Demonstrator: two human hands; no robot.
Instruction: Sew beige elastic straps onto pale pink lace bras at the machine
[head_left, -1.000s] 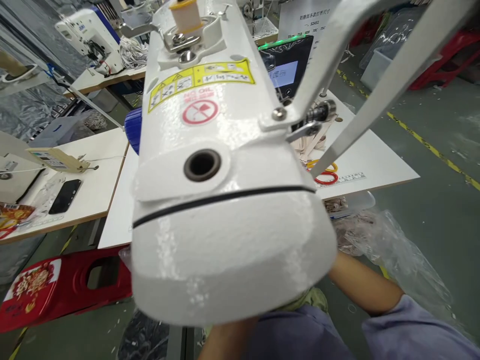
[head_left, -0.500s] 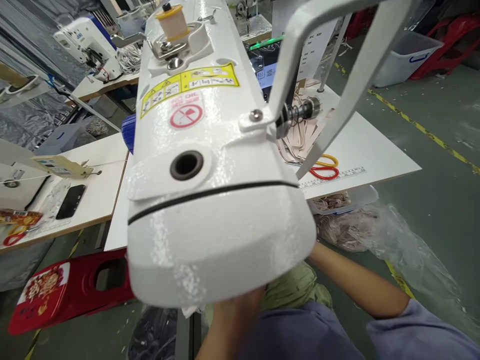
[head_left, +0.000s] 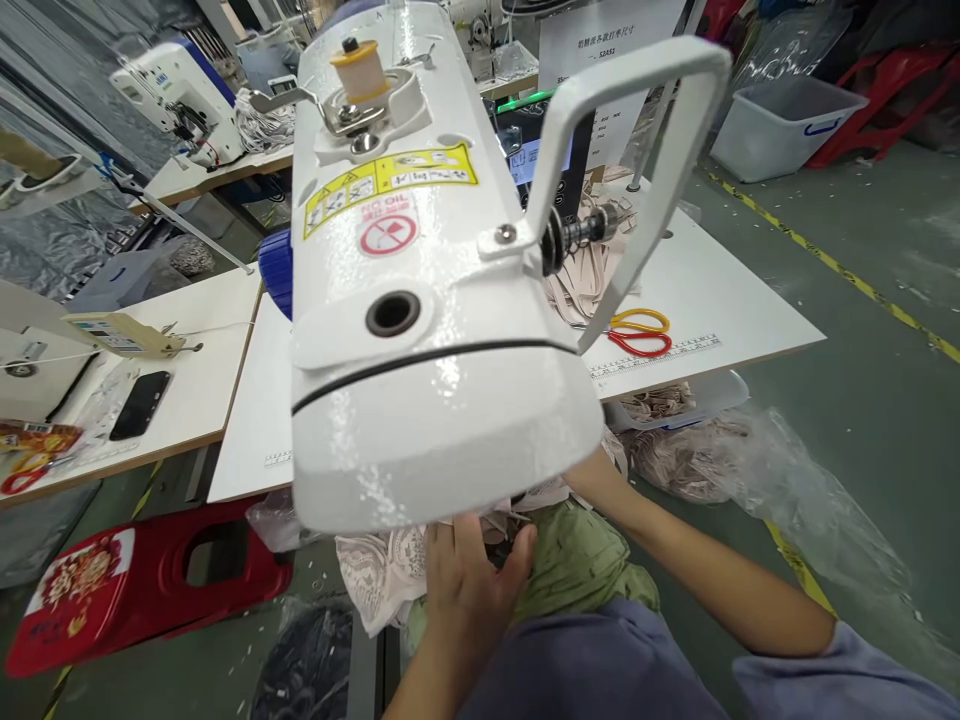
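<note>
Nearest, the left hand (head_left: 469,570) lies flat with fingers together on a pale lace fabric (head_left: 382,570) that hangs at the table edge, just under the machine head; it presses the fabric and does not grip it. The right forearm goes under the sewing machine (head_left: 427,300), and the right hand is hidden there, so I cannot tell if it is apart or together. The white machine fills the middle of the view. Behind it, on the table (head_left: 720,290), lie scissors (head_left: 641,335) with red and yellow handles beside beige straps (head_left: 592,280). Left, on another table, lies a phone (head_left: 139,405).
</note>
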